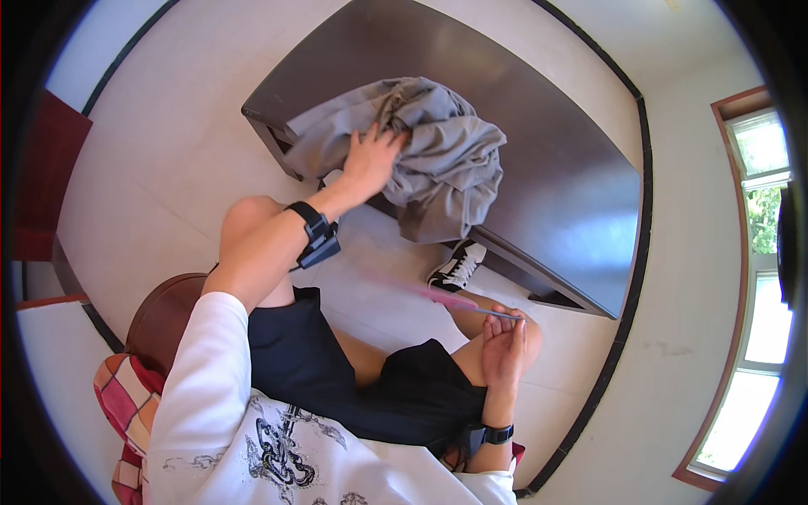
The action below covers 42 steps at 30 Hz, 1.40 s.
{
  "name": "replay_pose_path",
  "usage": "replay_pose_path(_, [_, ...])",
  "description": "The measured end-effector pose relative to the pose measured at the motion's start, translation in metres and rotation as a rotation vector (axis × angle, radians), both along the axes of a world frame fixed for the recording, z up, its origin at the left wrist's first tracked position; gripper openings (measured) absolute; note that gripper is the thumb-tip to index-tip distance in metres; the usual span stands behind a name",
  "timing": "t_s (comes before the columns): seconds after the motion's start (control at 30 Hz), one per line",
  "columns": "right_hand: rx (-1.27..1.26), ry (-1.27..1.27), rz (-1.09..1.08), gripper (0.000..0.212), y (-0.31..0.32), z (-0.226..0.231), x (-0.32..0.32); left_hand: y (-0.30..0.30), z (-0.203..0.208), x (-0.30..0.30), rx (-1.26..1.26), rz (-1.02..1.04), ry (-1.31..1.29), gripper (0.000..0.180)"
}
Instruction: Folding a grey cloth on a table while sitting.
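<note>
A crumpled grey cloth (450, 160) lies heaped on the near left part of a dark brown table (547, 168), with some of it hanging over the near edge. My left hand (373, 160) rests on the heap with its fingers spread. Over my right knee, my right hand (503, 343) is closed on the thin grey handle of a long pink stick-like thing (438, 295). The pink part points left and fades into motion blur, so its kind cannot be made out. Both my wrists wear black straps with small devices.
I sit on a brown chair (167, 320) beside a checked red and cream cushion (130, 396). A black and white shoe (459, 265) shows below the table's near edge. On the right, a window (757, 278) is set in the wall. Dark red furniture (50, 177) stands at far left.
</note>
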State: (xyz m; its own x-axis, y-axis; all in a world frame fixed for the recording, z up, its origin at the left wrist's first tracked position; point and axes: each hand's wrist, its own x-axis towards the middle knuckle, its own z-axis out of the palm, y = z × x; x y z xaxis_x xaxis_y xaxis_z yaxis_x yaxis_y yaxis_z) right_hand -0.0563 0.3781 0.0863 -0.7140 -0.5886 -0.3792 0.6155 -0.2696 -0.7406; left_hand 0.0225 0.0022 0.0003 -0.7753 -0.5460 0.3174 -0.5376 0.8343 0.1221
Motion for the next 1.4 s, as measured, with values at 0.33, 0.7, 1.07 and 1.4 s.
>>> replay_pose_path(0.33, [0.026,0.037,0.039,0.022,0.009,-0.02,-0.007,0.007,-0.001,-0.011,0.055,-0.088,0.056,0.049])
replay_pose_path(0.7, [-0.033,0.012,0.051,0.024,0.004,-0.014,-0.006,0.01,-0.001,-0.008,0.024,-0.009,-0.001,0.061])
replay_pose_path(1.07, [0.022,0.063,0.02,0.022,0.004,-0.019,-0.003,-0.01,0.005,-0.009,0.011,0.037,0.025,0.063])
replay_pose_path(1.4, [-0.01,0.073,0.043,0.02,0.003,-0.008,-0.004,0.042,0.008,-0.018,-0.015,-0.091,-0.05,0.063])
